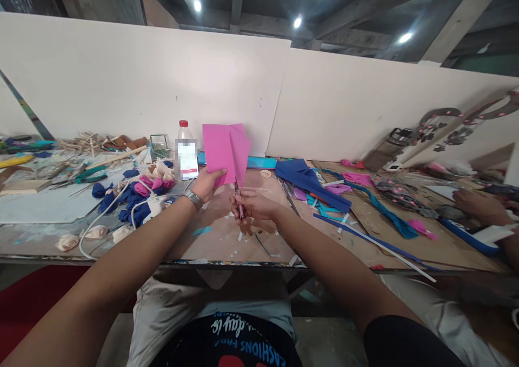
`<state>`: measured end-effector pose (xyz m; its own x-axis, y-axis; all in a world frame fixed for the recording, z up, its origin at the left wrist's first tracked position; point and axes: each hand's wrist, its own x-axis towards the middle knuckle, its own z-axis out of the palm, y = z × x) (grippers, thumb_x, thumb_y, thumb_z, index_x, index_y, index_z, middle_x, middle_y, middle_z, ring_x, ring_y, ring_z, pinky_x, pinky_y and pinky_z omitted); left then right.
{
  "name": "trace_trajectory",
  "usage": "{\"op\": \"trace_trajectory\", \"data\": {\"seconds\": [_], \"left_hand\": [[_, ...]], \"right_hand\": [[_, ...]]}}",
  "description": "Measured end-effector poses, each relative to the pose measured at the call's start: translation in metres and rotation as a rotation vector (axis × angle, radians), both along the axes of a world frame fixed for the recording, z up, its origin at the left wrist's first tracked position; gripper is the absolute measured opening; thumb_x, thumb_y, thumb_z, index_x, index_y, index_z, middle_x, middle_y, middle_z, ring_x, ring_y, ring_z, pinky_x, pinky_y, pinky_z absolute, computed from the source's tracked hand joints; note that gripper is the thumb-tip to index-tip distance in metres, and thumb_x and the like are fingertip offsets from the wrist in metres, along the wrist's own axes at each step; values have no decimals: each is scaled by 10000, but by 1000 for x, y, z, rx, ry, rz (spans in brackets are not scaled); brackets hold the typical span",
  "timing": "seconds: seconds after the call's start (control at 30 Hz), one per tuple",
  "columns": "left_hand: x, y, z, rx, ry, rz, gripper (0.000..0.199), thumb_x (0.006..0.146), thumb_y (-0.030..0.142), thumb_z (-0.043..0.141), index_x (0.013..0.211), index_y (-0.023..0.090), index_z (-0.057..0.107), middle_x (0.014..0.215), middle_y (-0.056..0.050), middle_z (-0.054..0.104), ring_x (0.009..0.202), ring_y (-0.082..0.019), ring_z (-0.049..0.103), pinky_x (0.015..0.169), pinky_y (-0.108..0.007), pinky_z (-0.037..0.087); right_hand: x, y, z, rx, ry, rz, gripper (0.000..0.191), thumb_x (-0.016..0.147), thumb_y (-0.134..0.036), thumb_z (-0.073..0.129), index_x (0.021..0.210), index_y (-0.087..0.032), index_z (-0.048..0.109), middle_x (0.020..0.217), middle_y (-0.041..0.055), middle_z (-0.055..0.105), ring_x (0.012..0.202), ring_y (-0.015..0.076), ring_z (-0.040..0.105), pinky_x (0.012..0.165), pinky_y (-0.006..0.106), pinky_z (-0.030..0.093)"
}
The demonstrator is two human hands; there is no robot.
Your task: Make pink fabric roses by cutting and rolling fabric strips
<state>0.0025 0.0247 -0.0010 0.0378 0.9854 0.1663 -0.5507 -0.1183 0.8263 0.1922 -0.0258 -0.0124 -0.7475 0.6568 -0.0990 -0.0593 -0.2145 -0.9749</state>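
Note:
A folded pink sheet (221, 151), paper or thin felt, stands upright over the middle of the table. My left hand (208, 185) grips its lower left edge, thumb in front, with a metal watch on the wrist. Closed around the handles of a pair of scissors (237, 189) is my right hand (253, 206). The blades point up and meet the sheet's bottom edge; how far they reach into it I cannot tell. Small scraps lie on the tabletop (219, 237) beneath my hands.
Left are a phone (187, 159), a red-capped bottle (184, 125), blue rolled flowers (140, 207), a white cable (83, 242) and pliers (91, 175). Blue sheets (312, 183) and a white strip (389, 248) lie right. Another person's hand (478, 205) is at far right.

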Motion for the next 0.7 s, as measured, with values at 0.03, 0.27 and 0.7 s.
{"op": "trace_trajectory", "data": {"seconds": [0.03,0.27,0.7], "left_hand": [[0,0,0,3,1,-1,633,538,219,929,1119,150,687,940,-58,760,851,-178,691,873,-357,553],[1,2,-4,9,16,2,660,540,236,935,1145,156,684,947,-57,761,838,-176,691,860,-349,552],[1,0,-1,-10,22,3,632,545,230,933,1126,148,697,958,-65,761,840,-177,686,842,-337,547]], "right_hand": [[0,0,0,-4,-2,4,363,906,-510,702,948,-190,538,736,22,687,674,186,710,564,277,546],[-1,-1,0,-19,2,3,352,913,-500,697,947,-196,523,744,20,685,681,189,714,551,275,547],[-1,2,-2,19,-5,2,371,911,-519,691,945,-187,530,750,26,690,685,201,735,528,261,558]]}}
